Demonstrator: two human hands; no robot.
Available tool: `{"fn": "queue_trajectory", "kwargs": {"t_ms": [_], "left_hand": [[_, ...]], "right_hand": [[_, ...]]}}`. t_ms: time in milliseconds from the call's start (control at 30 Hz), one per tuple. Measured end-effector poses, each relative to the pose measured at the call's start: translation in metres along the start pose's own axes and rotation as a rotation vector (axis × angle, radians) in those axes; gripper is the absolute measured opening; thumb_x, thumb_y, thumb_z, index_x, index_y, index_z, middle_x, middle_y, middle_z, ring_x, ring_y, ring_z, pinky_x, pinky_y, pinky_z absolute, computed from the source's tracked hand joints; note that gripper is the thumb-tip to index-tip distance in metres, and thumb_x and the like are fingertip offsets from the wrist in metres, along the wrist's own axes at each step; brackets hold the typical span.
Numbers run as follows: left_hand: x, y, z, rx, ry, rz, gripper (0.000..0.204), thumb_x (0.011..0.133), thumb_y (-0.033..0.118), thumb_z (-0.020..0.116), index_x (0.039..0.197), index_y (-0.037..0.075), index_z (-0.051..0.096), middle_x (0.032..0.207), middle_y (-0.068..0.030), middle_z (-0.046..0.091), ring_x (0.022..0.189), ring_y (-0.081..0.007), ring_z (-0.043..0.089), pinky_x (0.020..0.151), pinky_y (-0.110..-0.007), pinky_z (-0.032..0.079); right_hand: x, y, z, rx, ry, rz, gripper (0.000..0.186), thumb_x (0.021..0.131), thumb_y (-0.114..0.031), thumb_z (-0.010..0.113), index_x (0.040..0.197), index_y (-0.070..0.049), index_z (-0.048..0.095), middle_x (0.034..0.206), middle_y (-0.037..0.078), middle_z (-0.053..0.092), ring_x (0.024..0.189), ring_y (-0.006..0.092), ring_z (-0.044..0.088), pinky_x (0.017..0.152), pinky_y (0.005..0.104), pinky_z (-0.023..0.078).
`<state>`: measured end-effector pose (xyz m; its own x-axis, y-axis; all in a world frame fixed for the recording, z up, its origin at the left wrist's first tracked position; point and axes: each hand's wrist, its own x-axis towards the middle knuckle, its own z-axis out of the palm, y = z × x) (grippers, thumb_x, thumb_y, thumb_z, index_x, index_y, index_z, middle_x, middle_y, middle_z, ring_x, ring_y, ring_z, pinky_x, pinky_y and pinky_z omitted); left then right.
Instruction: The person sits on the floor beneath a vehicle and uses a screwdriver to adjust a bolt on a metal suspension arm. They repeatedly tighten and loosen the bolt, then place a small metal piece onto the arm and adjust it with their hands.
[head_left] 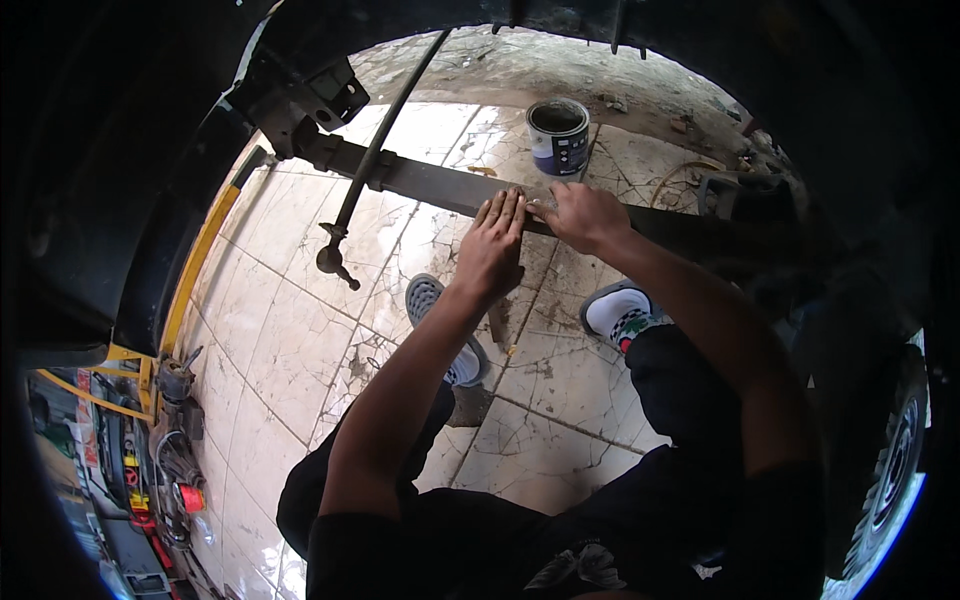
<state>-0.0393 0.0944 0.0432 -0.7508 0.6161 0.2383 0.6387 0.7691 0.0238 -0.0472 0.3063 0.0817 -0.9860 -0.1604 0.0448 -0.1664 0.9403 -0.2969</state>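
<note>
A long dark leaf spring (430,186) with metal clips runs across in front of me, under the vehicle. My left hand (490,248) lies on its middle, fingers stretched out together and pressed flat against the metal. Right beside it, my right hand (588,218) is closed over the spring, its thumb toward the left fingertips. Whether anything thin lies under either hand is hidden. A dark steering rod (368,160) with a ball joint at its lower end crosses the spring on the left. Just beyond my right hand stands an open paint can (558,140) with a blue and white label.
Cracked, stained pale tiles (270,300) cover the floor, with rough ground beyond. A yellow metal frame (200,255) stands left, near a pile of tools and parts (165,465). A tyre (890,470) is at right. Dark bodywork hangs overhead. My shoes (618,308) rest below the spring.
</note>
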Motion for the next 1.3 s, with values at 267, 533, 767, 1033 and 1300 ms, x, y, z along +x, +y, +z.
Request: {"fn": "queue_trajectory", "kwargs": {"t_ms": [267, 533, 767, 1033, 1300], "left_hand": [[0.037, -0.008, 0.008, 0.031, 0.049, -0.095, 0.105, 0.074, 0.021, 0.088, 0.163, -0.002, 0.038, 0.172, -0.0225, 0.037, 0.162, -0.0339, 0.033, 0.135, -0.044, 0.025], [0.006, -0.003, 0.013, -0.065, 0.132, 0.019, 0.072, 0.089, 0.007, 0.062, 0.159, -0.003, 0.046, 0.169, -0.0228, 0.043, 0.159, -0.0335, 0.038, 0.134, -0.044, 0.026], [0.027, 0.003, 0.035, 0.171, 0.248, -0.115, 0.08, 0.079, 0.011, 0.071, 0.153, -0.009, 0.048, 0.163, -0.0291, 0.047, 0.156, -0.0401, 0.041, 0.132, -0.046, 0.03], [0.013, 0.009, 0.001, -0.277, 0.267, -0.089, 0.053, 0.089, 0.016, 0.07, 0.139, -0.002, 0.067, 0.153, -0.0206, 0.062, 0.128, -0.0374, 0.062, 0.116, -0.05, 0.045], [0.01, 0.004, 0.016, -0.124, 0.322, -0.065, 0.059, 0.104, 0.029, 0.055, 0.156, 0.0, 0.051, 0.168, -0.0222, 0.044, 0.158, -0.0347, 0.039, 0.132, -0.048, 0.026]], "right_hand": [[0.005, 0.0, 0.016, 0.049, 0.122, -0.012, 0.066, 0.105, -0.068, 0.049, 0.125, -0.01, 0.073, 0.107, 0.024, 0.078, 0.102, 0.0456, 0.076, 0.088, 0.0568, 0.061], [0.002, -0.001, 0.01, 0.041, 0.07, 0.036, 0.061, 0.107, -0.065, 0.048, 0.125, -0.012, 0.073, 0.104, 0.023, 0.078, 0.102, 0.0445, 0.075, 0.088, 0.0562, 0.06], [0.003, -0.012, 0.011, 0.105, 0.114, 0.011, 0.067, 0.105, -0.067, 0.049, 0.113, -0.006, 0.077, 0.101, 0.025, 0.078, 0.099, 0.0464, 0.076, 0.086, 0.0559, 0.062], [0.003, -0.004, 0.013, 0.082, 0.122, 0.006, 0.066, 0.106, -0.067, 0.049, 0.117, -0.007, 0.075, 0.099, 0.024, 0.078, 0.096, 0.0468, 0.076, 0.084, 0.0564, 0.062], [-0.002, -0.011, 0.003, 0.06, 0.093, 0.013, 0.07, 0.105, -0.071, 0.048, 0.118, -0.006, 0.074, 0.103, 0.025, 0.077, 0.101, 0.0468, 0.076, 0.087, 0.0574, 0.061]]}}
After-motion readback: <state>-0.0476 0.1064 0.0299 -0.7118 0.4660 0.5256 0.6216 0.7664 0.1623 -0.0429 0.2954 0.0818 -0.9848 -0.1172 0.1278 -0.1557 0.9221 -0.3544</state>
